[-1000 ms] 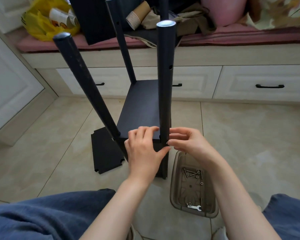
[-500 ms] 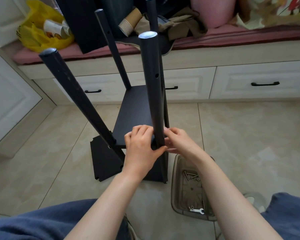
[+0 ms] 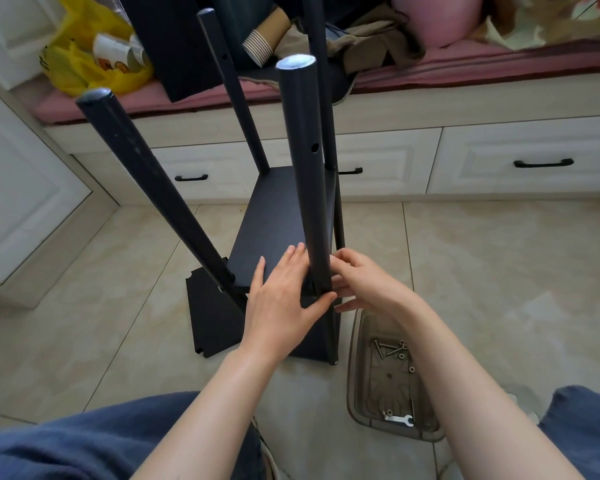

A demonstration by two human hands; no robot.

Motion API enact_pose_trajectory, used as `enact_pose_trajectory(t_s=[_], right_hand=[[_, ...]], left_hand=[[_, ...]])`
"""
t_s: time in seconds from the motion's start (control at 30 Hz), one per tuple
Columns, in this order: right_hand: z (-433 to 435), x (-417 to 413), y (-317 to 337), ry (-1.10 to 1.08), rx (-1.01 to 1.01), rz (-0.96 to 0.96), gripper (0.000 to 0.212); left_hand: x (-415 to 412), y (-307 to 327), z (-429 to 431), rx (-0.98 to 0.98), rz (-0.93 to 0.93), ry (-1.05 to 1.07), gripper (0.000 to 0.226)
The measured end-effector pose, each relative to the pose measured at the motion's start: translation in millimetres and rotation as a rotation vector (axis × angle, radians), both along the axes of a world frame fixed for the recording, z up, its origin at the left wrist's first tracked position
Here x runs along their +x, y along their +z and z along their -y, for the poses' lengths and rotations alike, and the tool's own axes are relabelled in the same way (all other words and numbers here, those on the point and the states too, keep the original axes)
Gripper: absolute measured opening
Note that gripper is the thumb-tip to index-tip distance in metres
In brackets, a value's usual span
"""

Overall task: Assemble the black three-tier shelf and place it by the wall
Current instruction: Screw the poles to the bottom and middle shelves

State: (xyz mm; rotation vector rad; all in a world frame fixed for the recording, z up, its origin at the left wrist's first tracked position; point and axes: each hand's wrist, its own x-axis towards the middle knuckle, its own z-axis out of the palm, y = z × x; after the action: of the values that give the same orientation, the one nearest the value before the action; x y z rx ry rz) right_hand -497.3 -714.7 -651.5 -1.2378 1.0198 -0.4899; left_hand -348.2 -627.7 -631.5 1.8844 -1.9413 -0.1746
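Black post [image 3: 307,174] is pinched between both hands, left [image 3: 284,299] and right [image 3: 364,282], beside a screw tray [image 3: 355,375].

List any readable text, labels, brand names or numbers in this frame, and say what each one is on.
No text can be read here.
Cup in the yellow bag: coloured print, too blurred to read.
Black poles, shelf board, screw tray and wrench: no markings visible.

Forearms bare, no sleeves, no rings or watch visible; left hand [image 3: 284,299], right hand [image 3: 364,282]. Dark blue trousers [image 3: 84,441] on both knees, lower frame corners.
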Motion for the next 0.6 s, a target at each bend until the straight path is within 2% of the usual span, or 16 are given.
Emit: enact_pose_trajectory(t_s=[0.1, 0.23, 0.4, 0.6], right_hand=[[-1.9, -4.8, -2.0, -0.010, 0.000, 0.037, 0.033], [-1.7, -25.9, -7.7, -0.028, 0.022, 0.074, 0.028], [0.8, -65.4, -46.5, -0.161, 0.142, -0.041, 0.030], [-16.9, -77.2, -125.7, -0.309, 0.259, -0.273, 0.019]], left_hand=[[2.1, -5.5, -0.8, 0.001, 0.106, -0.033, 0.064], [2.0, -10.5, -2.4, -0.024, 0.144, -0.023, 0.064], [2.0, -14.2, -1.8, -0.039, 0.178, -0.012, 0.061], [-5.8, -22.9, -5.5, -0.125, 0.224, 0.031, 0.060]])
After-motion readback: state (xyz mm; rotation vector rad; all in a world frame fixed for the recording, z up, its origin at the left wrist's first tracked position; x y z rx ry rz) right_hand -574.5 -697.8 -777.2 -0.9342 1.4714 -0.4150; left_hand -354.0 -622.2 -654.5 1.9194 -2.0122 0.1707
